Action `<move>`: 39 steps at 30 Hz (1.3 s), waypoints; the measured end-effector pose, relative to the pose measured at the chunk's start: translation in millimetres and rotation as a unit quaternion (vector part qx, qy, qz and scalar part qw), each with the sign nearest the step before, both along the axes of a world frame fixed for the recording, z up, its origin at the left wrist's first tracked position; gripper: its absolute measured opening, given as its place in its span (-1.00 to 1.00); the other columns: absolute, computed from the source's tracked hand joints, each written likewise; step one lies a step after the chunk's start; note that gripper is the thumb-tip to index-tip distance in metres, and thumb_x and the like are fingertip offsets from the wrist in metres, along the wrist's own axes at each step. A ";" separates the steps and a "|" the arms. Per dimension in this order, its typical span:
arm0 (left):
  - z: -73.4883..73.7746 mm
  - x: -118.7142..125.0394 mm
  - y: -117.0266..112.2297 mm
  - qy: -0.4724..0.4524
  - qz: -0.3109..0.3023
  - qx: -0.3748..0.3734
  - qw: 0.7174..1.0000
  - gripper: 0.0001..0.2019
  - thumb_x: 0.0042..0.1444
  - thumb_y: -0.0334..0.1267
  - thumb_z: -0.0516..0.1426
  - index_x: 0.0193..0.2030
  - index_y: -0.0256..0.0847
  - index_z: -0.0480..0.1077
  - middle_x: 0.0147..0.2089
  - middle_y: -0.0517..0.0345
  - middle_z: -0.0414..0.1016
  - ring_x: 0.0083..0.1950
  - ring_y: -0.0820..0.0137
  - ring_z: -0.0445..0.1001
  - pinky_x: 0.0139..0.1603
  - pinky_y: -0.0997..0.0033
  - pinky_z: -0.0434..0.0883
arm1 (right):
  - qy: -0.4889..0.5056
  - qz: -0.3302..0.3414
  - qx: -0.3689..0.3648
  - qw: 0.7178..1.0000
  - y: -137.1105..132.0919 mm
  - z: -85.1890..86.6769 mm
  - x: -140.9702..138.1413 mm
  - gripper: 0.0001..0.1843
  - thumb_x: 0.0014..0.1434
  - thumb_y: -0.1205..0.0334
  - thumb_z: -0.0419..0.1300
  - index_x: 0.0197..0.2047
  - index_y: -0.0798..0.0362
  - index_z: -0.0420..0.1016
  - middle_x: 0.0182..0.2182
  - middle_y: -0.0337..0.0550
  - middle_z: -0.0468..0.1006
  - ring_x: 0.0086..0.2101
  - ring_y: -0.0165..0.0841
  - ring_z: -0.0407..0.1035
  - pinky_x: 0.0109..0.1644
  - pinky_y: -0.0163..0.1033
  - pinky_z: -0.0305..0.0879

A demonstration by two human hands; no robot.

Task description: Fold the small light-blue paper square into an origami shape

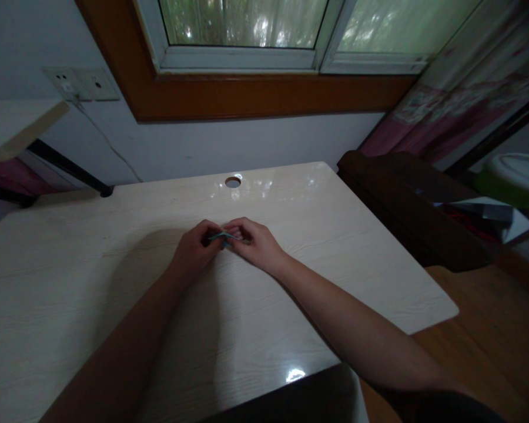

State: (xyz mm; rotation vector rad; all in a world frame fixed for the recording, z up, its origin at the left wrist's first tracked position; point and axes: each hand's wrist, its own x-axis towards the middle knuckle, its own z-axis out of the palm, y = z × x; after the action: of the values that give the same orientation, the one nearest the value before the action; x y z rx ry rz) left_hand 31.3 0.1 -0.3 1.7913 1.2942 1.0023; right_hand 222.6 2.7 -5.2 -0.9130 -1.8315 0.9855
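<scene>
Both hands meet near the middle of a pale wood-grain desk (92, 276). My left hand (196, 247) and my right hand (255, 242) are closed, fingertips pinched together on a small thin teal piece (223, 236), perhaps folded paper; most of it is hidden by the fingers. Both hands rest low on the desk surface, knuckles up.
A round cable hole (233, 182) sits at the desk's far edge. A dark wooden chest (405, 205) stands to the right with papers (489, 211) on it. A wall socket (81, 85) with a cord, a shelf (13, 126) at left, window and curtain (467, 88) behind.
</scene>
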 end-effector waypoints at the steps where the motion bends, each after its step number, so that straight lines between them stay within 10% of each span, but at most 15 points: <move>1: -1.0 -0.5 0.4 -0.019 -0.001 -0.007 1.000 -0.81 0.06 -0.16 0.21 -0.22 -0.19 0.41 -0.34 0.16 0.53 -0.33 0.37 0.52 -0.27 0.39 0.46 | 0.000 -0.008 0.003 1.000 0.2 0.2 0.2 -0.71 0.20 0.21 0.21 0.00 0.01 0.42 -0.20 -0.14 0.55 -0.26 -0.40 0.46 -0.13 -0.26 0.41; 39: 4.8 1.3 -8.5 -0.172 -0.125 -0.051 0.976 -0.68 0.15 -0.13 0.21 -0.02 -0.18 0.30 -0.17 0.12 0.51 -0.26 0.39 0.59 -0.17 0.34 0.56 | -0.029 0.000 0.076 0.997 5.0 12.0 8.6 -0.92 0.26 0.22 0.17 -0.26 0.01 0.48 -0.24 -0.15 0.52 -0.20 -0.35 0.40 -0.08 -0.21 0.32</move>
State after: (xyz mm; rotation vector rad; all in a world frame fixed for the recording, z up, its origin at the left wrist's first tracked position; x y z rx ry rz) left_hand 32.6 -8.5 4.5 1.5712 0.8679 1.0289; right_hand 231.2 7.6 6.8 -0.8550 -1.9266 0.8147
